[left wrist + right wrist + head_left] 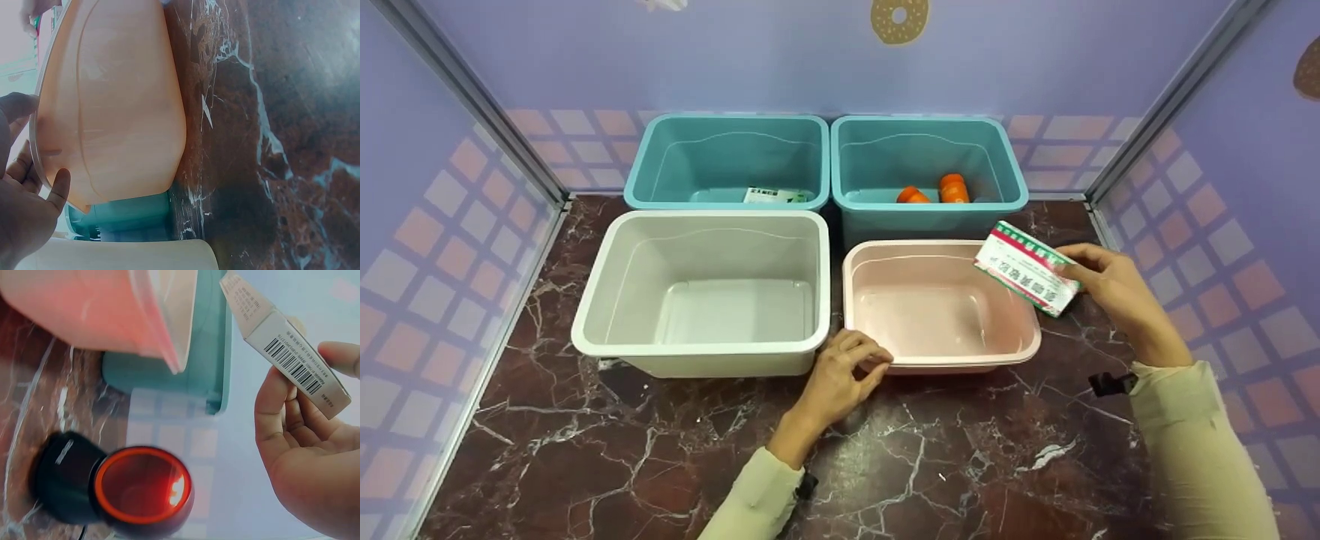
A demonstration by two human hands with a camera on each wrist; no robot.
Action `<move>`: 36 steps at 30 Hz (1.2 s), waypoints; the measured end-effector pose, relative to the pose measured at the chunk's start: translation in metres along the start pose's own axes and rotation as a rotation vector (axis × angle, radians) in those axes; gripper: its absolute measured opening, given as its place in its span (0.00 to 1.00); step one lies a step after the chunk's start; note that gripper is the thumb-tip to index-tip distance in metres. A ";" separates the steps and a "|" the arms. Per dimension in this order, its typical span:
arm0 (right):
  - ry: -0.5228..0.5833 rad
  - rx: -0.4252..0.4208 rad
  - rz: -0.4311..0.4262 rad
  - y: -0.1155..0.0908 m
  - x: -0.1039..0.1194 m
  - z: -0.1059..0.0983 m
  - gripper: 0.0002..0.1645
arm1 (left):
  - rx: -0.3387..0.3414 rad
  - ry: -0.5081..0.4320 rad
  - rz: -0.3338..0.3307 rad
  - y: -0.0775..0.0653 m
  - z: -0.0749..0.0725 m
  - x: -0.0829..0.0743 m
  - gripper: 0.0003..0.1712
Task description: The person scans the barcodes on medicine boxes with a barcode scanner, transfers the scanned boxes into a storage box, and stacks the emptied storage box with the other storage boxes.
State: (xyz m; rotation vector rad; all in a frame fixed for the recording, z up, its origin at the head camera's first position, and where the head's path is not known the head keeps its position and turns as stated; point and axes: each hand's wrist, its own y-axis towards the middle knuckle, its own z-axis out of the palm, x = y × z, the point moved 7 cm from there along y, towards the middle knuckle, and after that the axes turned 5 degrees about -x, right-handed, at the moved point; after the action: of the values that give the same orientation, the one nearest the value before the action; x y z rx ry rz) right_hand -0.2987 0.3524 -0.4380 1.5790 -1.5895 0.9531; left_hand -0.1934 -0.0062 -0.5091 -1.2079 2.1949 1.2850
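My right hand [1117,292] pinches a medicine box [1024,268], white with green edges and a red stripe. It is tilted above the right rim of the pink bin [915,315]. In the right wrist view the box's barcode end [298,368] faces the camera. My left hand [840,375] grips the pink bin's rim at its near left corner. The left wrist view shows fingers [59,191] against the outer wall. A black barcode scanner [140,489] with a glowing red-orange ring stands below the box in the right wrist view.
Left of the pink bin stands a white bin [701,350]. Behind are two blue bins: the left one [727,161] holds a white-green box [775,196], the right one [930,225] two orange items [953,189]. Patterned walls [780,67] enclose the dark marbled table [660,465].
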 end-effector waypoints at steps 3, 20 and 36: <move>0.033 0.024 -0.020 0.001 0.009 0.009 0.21 | -0.006 0.005 0.007 0.000 0.000 -0.001 0.03; 0.045 0.008 -0.218 0.017 0.067 0.052 0.18 | -0.006 -0.002 0.004 0.001 0.000 -0.001 0.02; 0.044 0.008 -0.289 0.029 0.112 0.089 0.17 | -0.026 -0.007 0.022 0.001 0.000 0.000 0.03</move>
State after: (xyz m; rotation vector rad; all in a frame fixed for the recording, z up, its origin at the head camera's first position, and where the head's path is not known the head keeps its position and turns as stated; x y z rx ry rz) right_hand -0.3281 0.2195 -0.3854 1.7230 -1.2848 0.8307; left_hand -0.1939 -0.0062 -0.5082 -1.1903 2.1989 1.3278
